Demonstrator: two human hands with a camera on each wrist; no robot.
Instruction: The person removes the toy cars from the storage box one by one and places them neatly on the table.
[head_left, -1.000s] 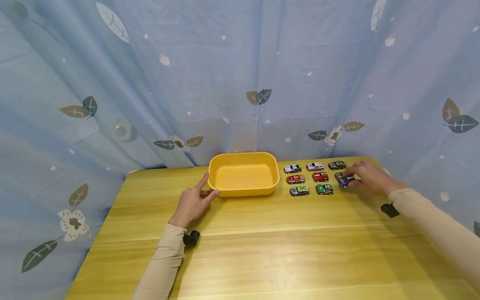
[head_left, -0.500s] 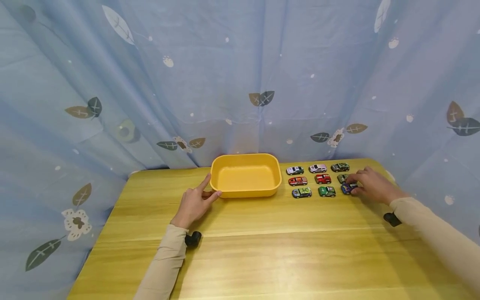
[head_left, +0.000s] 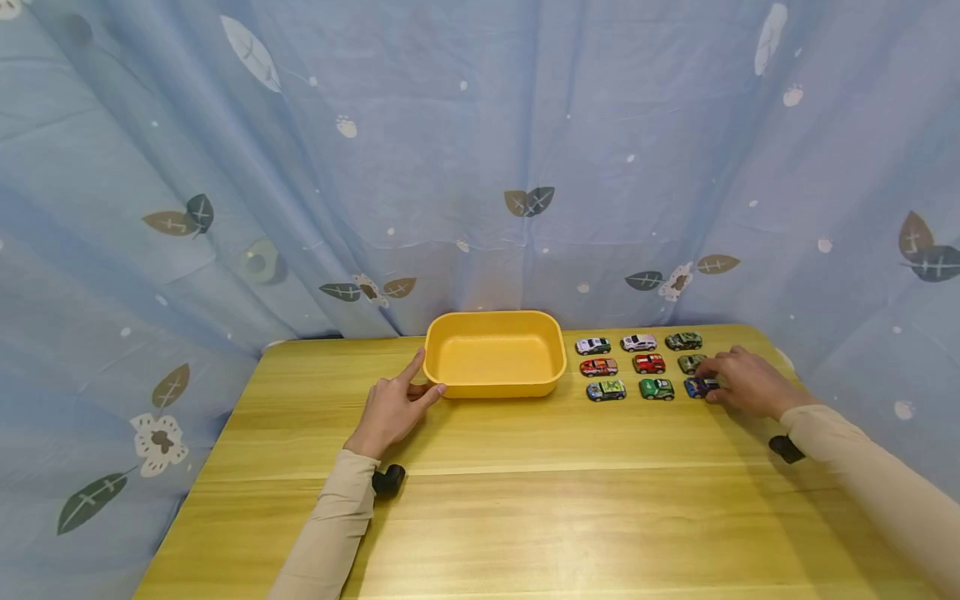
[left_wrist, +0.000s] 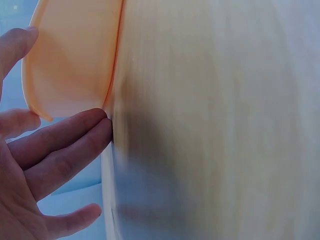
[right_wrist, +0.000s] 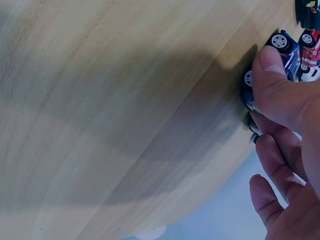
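Note:
In the head view, my left hand (head_left: pixel 392 410) rests against the left end of a yellow plastic bin (head_left: pixel 495 390). The left wrist view has its fingers (left_wrist: pixel 70 150) extended along the outside of the bin wall. My right hand (head_left: pixel 753 383) holds a blue toy car (head_left: pixel 697 387) at the front right of three rows of small cars. Up close in the right wrist view, the thumb lies across the side of this blue car (right_wrist: pixel 248 95), partly covering it. Right behind it sits a camouflage-green toy car (head_left: pixel 691 364), partly hidden by the fingers.
Left of the right hand stand a green toy car (head_left: pixel 657 389), a red toy car (head_left: pixel 648 363) and several others in a grid. The bin is at the back of the wooden table (head_left: pixel 480 517), near a blue patterned curtain (head_left: pixel 450 150).
My right hand has shifted the blue toy car toward the front, off the camouflage-green one, into line with the front row. The left hand stays at the bin; the view drifts slightly.

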